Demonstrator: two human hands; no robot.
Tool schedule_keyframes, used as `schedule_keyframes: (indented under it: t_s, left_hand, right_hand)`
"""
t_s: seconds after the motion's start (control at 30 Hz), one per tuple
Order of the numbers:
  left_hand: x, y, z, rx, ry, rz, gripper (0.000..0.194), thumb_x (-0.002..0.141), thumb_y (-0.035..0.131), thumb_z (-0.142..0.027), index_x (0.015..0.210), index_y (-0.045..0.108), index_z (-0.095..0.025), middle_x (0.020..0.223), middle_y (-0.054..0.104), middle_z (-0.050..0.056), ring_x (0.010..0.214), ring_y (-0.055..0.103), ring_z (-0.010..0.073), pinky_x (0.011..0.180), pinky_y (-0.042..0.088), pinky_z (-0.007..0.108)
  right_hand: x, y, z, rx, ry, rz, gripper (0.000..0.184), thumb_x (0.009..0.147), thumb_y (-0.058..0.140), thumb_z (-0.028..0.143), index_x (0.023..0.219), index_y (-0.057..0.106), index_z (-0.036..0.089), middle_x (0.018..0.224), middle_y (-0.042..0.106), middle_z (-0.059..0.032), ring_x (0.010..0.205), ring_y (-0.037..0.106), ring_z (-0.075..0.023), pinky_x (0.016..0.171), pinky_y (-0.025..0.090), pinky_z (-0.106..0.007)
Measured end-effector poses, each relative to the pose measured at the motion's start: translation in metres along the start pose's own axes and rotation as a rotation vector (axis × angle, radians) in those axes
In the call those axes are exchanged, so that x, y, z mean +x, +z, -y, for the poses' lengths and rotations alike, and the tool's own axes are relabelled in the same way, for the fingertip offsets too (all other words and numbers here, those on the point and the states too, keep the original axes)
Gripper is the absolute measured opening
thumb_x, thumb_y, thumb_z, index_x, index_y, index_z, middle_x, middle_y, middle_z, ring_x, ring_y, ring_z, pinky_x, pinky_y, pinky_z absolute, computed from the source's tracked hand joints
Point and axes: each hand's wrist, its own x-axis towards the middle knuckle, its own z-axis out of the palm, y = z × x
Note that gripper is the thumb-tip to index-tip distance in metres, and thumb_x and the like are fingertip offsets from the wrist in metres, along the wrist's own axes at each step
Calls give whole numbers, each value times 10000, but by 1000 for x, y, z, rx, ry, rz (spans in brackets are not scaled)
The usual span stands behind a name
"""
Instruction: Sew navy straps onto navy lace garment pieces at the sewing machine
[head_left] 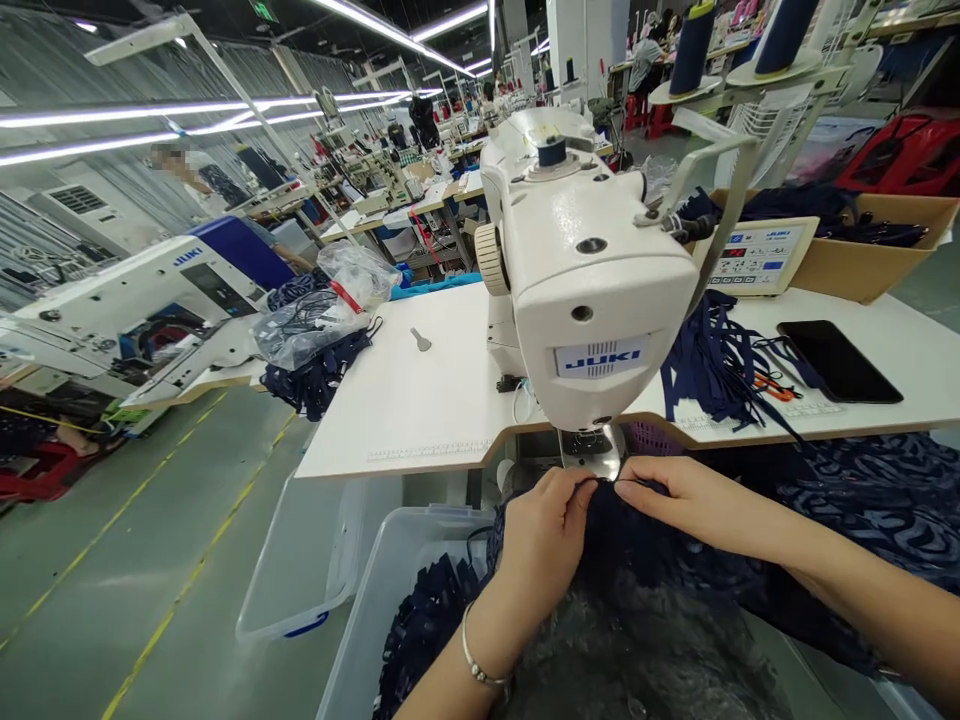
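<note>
Directly in front of me stands a white JUKI sewing machine (pixel 600 290), its needle area just beyond my fingertips. My left hand (pixel 544 525) pinches the edge of a dark navy fabric piece (pixel 611 540) right at the presser foot. From the other side my right hand (pixel 682 495) pinches the same edge, thumb and fingers pressed together. The two hands nearly meet under the machine head. Below them the dark fabric hangs down over my lap. What exactly lies between the fingertips is partly hidden.
On the right of the white table (pixel 442 400) lie navy strips (pixel 709 360), a black phone (pixel 838 360) and a control panel (pixel 761 255) before a cardboard box (pixel 862 260). Lower left, a clear plastic bin (pixel 375 590) holds navy pieces. Another machine (pixel 150 300) stands at left.
</note>
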Motion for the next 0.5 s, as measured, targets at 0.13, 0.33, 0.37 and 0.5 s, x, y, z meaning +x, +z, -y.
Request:
schedule_keyframes:
  t_s: [0.13, 0.33, 0.37, 0.5]
  left_hand:
    - [6, 9, 3, 326, 101, -145, 140, 972, 501, -245, 1025, 630, -230, 808, 673, -9, 671, 639, 161, 539, 397, 265]
    - [13, 16, 5, 525, 146, -221, 116, 978, 501, -264, 971, 607, -218, 742, 637, -14, 670, 607, 165, 576, 413, 283]
    - [14, 16, 5, 537, 143, -231, 116, 975, 508, -272, 962, 608, -214, 742, 639, -9, 676, 601, 166, 589, 421, 283]
    - [13, 17, 7, 527, 197, -400, 119, 946, 565, -265, 1012, 627, -188, 903, 687, 53, 829, 629, 198, 760, 480, 328]
  right_hand:
    - [16, -11, -1, -215, -10, -9, 319, 936, 446, 441, 831, 632, 205, 781, 639, -11, 753, 563, -196, 669, 371, -273]
    - [33, -23, 5, -529, 55, -16, 341, 887, 479, 474, 697, 589, 214, 651, 618, -8, 603, 532, -178, 549, 264, -277]
    - [35, -24, 6, -545, 57, -12, 348, 884, 479, 477, 680, 578, 214, 646, 616, -10, 598, 529, -178, 542, 256, -277]
    - [41, -27, 5, -575, 40, -6, 353, 870, 492, 479, 641, 541, 216, 642, 608, -17, 599, 520, -182, 533, 240, -280]
